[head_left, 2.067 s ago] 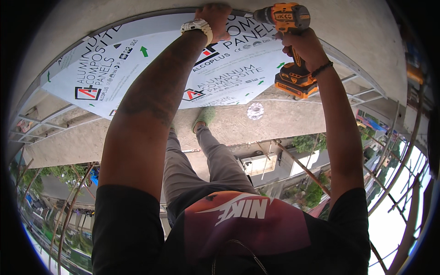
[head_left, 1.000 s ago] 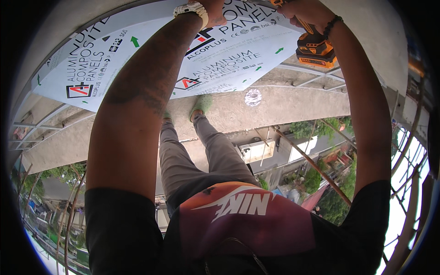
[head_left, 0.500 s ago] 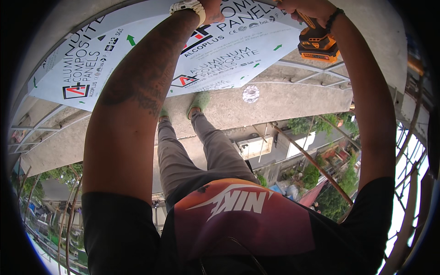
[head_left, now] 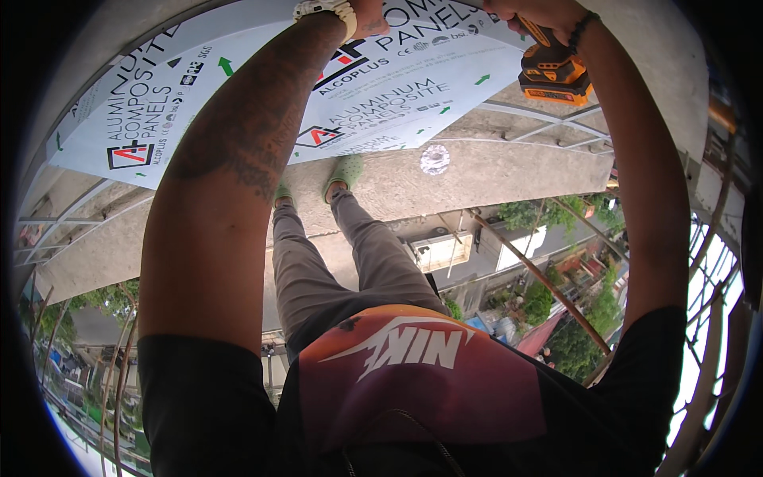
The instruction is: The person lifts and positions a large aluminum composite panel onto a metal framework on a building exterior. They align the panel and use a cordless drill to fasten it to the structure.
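Largest item: a white composite panel (head_left: pixel 238 103) with printed protective film and small green arrows, lying across the upper left and centre of the view, flat against a grey metal frame (head_left: pixel 548 119) whose bars show past its right edge. Below it runs a concrete ledge (head_left: pixel 493 179), where the person's green shoes (head_left: pixel 343 169) stand; a small round silvery fitting (head_left: pixel 434 159) sits on that ledge just beside the panel's lower edge. Beyond the ledge is open air, with rusty scaffold poles (head_left: pixel 540 274), trees and rooftops well below. Left hand (head_left: pixel 369 14), white watch on the wrist, presses on the panel near the top rim of the view; its fingers are cut off, so I cannot tell whether they lie flat or curled. Right hand (head_left: pixel 528 9) is wrapped tight around the grip of an orange and black cordless drill (head_left: pixel 550 67), battery pack hanging down; chuck and bit lie out of view. Risks, as judged: if the left hand eases off, the panel could shift on the frame and the fastener miss its bar; a skating bit would score the film; a loosened grip would send the drill over the ledge, since no tether shows.
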### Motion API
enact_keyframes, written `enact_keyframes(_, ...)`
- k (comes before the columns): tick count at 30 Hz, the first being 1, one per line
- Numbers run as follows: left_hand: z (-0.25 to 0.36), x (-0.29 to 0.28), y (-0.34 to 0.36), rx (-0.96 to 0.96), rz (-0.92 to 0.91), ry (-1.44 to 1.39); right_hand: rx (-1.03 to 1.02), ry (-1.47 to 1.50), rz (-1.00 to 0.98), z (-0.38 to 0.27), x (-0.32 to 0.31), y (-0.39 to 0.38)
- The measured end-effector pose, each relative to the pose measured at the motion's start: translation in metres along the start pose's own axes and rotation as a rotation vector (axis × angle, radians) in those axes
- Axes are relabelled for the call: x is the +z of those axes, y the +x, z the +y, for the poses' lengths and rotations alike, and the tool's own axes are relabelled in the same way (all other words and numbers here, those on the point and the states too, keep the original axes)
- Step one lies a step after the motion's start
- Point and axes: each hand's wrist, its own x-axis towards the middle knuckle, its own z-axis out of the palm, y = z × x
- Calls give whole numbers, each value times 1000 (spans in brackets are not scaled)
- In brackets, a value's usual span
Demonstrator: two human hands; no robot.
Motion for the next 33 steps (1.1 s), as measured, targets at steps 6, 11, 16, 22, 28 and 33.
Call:
enact_keyframes(6,0,-2,-2,-2,-2,-7,-25,15,-40,-2,1,3)
enact_keyframes(11,6,-2,0,23,2,4,18,-2,-39,0,-4,3)
enact_keyframes(16,0,1,0,22,18,11,17,-15,-48,-4,-2,8)
enact_keyframes(22,-2,2,-4,13,35,-18,-25,28,-80,-2,-2,9)
enact_keyframes(28,0,1,-2,-4,-9,1,-35,30,-78,1,-3,9)
enact_keyframes(33,3,-1,0,7,-22,-10,-23,37,-107,2,-7,10)
